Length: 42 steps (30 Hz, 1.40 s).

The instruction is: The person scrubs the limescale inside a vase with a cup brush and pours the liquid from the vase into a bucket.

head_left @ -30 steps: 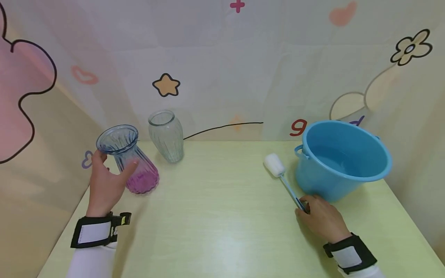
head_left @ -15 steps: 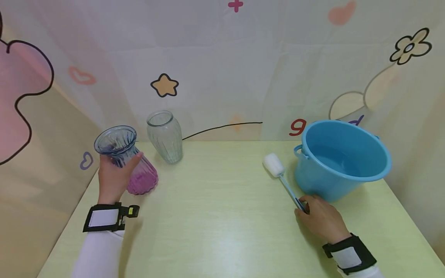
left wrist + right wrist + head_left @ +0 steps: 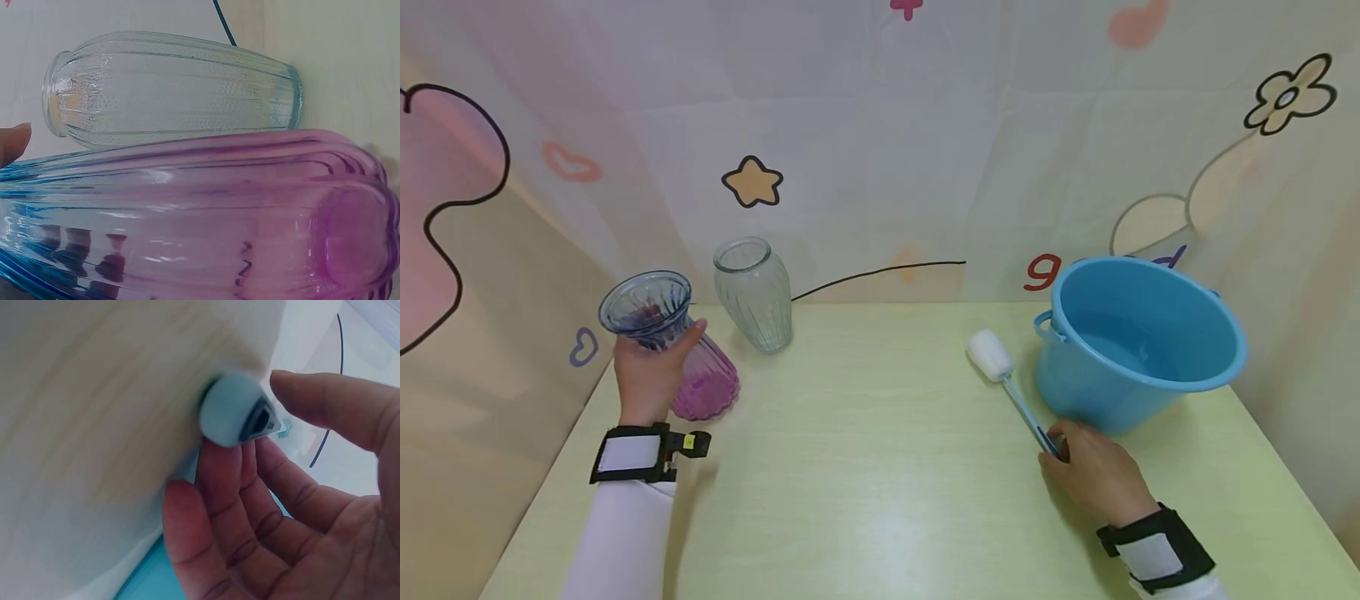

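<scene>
My left hand (image 3: 647, 379) grips the narrow neck of a ribbed glass vase (image 3: 709, 385), blue at the flared mouth and fading to pink at the base. The vase stands on the table; in the left wrist view its body (image 3: 250, 212) fills the lower half, with my thumb (image 3: 15, 142) at the neck. On the right, my right hand (image 3: 1097, 473) holds the handle end of a bottle brush (image 3: 990, 356) with a white sponge head. The brush lies slanted, its head pointing away. In the right wrist view, the handle's rounded end (image 3: 231, 409) sits between thumb and fingers.
A clear ribbed glass vase (image 3: 758, 302) stands just behind and right of the coloured one. The light blue bucket (image 3: 1067, 387) is on the right, close behind my right hand. A printed cloth (image 3: 865, 183) hangs along the table's back edge.
My left hand has moved inward from beside the vase and closed round its neck, the thumb now across the front. The right hand and brush have stayed put.
</scene>
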{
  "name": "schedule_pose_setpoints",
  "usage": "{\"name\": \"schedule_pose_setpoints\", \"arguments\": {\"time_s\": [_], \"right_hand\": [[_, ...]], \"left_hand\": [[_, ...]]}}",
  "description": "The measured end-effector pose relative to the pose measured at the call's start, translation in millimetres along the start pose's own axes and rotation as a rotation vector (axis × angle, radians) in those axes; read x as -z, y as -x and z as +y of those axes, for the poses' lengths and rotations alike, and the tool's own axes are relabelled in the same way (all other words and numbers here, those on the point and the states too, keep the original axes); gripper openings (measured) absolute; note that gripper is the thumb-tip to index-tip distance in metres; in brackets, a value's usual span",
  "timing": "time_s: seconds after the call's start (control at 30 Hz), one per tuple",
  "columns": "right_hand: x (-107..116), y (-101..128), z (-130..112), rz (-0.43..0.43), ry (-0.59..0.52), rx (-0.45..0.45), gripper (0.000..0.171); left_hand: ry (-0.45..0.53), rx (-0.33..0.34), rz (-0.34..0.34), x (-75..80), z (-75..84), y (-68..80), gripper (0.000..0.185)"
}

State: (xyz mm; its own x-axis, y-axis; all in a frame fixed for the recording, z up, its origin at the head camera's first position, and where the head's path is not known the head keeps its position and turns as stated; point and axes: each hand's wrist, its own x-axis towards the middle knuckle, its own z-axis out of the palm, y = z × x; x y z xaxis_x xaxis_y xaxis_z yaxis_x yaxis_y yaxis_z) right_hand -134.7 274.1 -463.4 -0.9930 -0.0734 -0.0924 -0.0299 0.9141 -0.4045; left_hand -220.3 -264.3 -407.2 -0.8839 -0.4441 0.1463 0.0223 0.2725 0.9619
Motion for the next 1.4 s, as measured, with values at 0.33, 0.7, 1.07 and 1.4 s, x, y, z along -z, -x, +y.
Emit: {"name": "schedule_pose_setpoints", "arguments": {"time_s": [0.33,0.7,1.07,1.4], "right_hand": [[-1,2,2,0.001,-0.014,0.001,0.021],[-1,0,2,-0.025,-0.02,-0.021,0.02],[1,0,2,-0.033,-0.022,-0.031,0.02],[1,0,3,-0.032,-0.033,-0.028,0.019]], "left_hand": [[0.083,0.031,-0.019,0.7,2.8,2.6,0.067],[0.072,-0.027,-0.104,0.7,13.4,28.3,0.076],[0.008,-0.243,-0.337,-20.9,43.4,66.9,0.078],[0.095,-0.278,-0.521,-53.0,59.6,96.7,0.084]]}}
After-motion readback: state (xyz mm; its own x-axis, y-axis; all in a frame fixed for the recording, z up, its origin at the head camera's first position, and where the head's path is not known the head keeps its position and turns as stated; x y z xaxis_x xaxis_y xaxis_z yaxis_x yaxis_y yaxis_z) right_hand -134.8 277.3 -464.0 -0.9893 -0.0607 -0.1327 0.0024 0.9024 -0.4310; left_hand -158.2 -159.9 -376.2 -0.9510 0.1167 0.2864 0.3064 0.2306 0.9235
